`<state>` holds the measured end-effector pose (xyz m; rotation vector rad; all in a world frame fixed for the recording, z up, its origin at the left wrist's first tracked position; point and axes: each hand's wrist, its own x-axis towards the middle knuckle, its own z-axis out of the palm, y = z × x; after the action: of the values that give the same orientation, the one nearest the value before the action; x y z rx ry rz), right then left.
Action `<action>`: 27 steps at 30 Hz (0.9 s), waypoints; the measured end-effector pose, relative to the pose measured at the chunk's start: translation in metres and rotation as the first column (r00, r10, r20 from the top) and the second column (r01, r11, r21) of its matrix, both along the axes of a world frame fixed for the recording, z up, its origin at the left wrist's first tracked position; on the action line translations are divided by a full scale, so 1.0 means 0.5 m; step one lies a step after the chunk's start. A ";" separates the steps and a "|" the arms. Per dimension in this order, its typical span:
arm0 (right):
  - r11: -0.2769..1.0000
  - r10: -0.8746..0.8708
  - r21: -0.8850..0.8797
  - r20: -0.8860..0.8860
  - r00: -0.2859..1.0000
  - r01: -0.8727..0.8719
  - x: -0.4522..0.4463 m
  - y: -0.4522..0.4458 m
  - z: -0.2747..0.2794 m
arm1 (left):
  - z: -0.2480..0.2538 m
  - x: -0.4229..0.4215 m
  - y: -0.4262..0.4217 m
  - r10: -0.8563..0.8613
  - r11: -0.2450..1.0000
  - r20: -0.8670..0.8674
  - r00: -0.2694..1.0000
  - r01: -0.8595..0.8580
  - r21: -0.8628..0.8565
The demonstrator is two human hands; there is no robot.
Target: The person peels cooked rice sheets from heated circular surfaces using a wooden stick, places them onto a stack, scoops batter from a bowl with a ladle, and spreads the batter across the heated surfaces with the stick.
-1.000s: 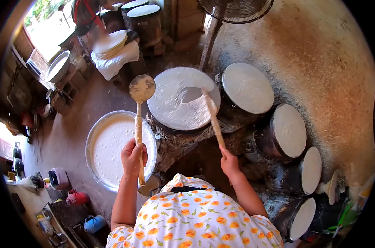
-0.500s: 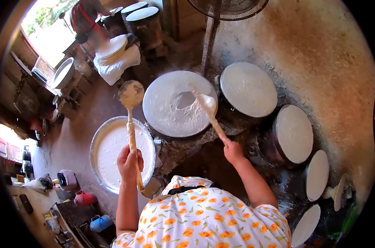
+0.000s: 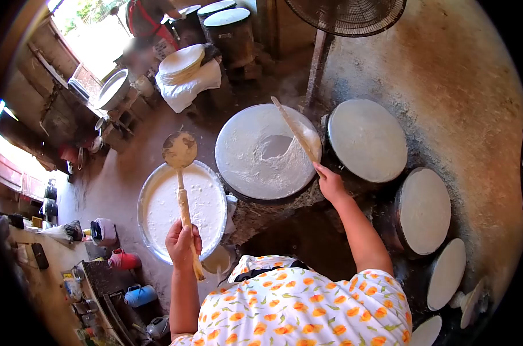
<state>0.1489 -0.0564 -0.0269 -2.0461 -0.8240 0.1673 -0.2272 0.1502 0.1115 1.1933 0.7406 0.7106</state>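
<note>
My left hand (image 3: 182,244) is closed around the handle of a ladle (image 3: 180,149). The ladle's round bowl, coated with batter, hangs by the far edge of a wide basin (image 3: 141,214) of white liquid batter. My right hand (image 3: 331,184) grips a wooden spatula (image 3: 294,130), which slants across the right side of a large round griddle (image 3: 242,151). White batter covers that griddle around a bare grey patch near its centre. A lump of batter (image 3: 311,137) shows along the spatula's right edge.
More round griddles (image 3: 367,140) curve along the wall to my right. A fan (image 3: 353,14) stands behind. At the back left, a person in a red apron (image 3: 143,20) is near a stack of flat rounds (image 3: 182,60) on white cloth. Jugs (image 3: 140,296) stand at lower left.
The spatula has swung to the right side of the griddle, its tip now toward the far edge. The ladle's bowl is lower, nearer the basin. My view has shifted left.
</note>
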 end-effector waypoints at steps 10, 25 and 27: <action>0.990 0.057 -0.123 -0.072 0.996 -0.065 -0.110 -0.004 -0.020 | 0.014 -0.006 0.003 -0.045 0.998 0.022 0.999 0.046 -0.045; 0.975 0.065 -0.211 -0.054 0.996 -0.075 -0.222 -0.017 0.037 | 0.024 0.031 0.015 -0.158 0.985 0.003 0.987 0.158 -0.070; 0.998 0.012 -0.061 0.037 0.999 -0.009 -0.191 -0.051 0.015 | 0.034 0.022 0.018 -0.156 0.985 0.006 0.988 0.156 -0.075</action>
<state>0.0536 -0.0816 -0.0196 -2.1075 -0.8626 0.1617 -0.2161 0.1592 0.1286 1.1681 0.6597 0.5481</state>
